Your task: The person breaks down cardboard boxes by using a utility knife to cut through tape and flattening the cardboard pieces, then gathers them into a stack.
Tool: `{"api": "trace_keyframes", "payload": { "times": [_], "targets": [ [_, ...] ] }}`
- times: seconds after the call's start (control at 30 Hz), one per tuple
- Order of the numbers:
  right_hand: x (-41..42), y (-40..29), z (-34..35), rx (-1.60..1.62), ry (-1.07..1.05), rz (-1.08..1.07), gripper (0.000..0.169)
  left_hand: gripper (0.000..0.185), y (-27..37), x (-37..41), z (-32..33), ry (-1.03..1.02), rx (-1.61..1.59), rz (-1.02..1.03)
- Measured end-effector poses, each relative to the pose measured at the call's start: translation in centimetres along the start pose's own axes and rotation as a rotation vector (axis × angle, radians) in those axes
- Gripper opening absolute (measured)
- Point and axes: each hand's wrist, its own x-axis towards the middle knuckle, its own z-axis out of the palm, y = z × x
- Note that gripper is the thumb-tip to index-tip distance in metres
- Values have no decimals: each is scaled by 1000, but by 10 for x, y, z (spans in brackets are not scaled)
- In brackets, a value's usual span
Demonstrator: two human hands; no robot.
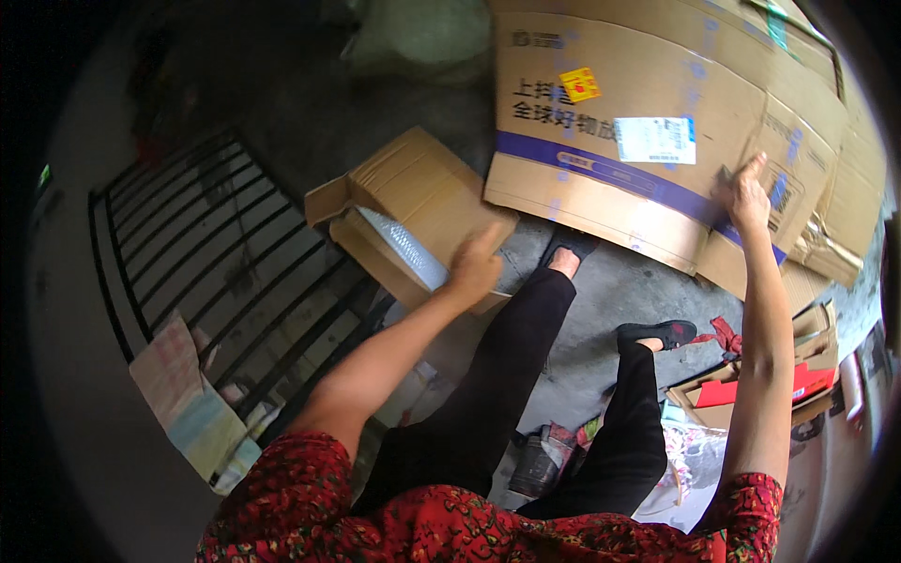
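Observation:
My left hand (479,264) is closed at the near edge of a brown cardboard box (429,190), slightly blurred. The box is tilted, its end flaps stand out, and a silvery, bubbly-looking lining (405,243) shows inside the opening. Farther right, my right hand (750,200) lies against a large flattened cardboard carton (605,190); whether its fingers grip the board is unclear. This carton has a purple band, printed writing, a white label (654,140) and a yellow sticker (580,84). Its lower edge reaches close to my left foot.
More flattened cardboard (855,190) is stacked at right. A black metal rack (211,232) with a cloth (186,394) over it stands at left. By my feet lie a red strip (725,336), an open carton (816,338), a dark container (538,464) and a clear plastic bag (693,450).

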Motion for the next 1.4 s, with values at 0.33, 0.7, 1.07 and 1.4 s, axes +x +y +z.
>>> {"api": "trace_keyframes", "payload": {
  "times": [0.33,0.7,1.07,1.4],
  "targets": [
    [-9,-5,-27,-57,-105,76,98,43,-143,44,-67,137,-722,-716],
    [-83,-17,-35,239,-215,119,75,24,-166,69,-3,439,-638,-239],
    [-179,-227,-134,904,-296,-83,48,27,1,-92,-128,332,192,344],
    [-167,-265,-212,11,-46,-673,41,16,96,-104,-59,-30,297,830]
  ]
}}
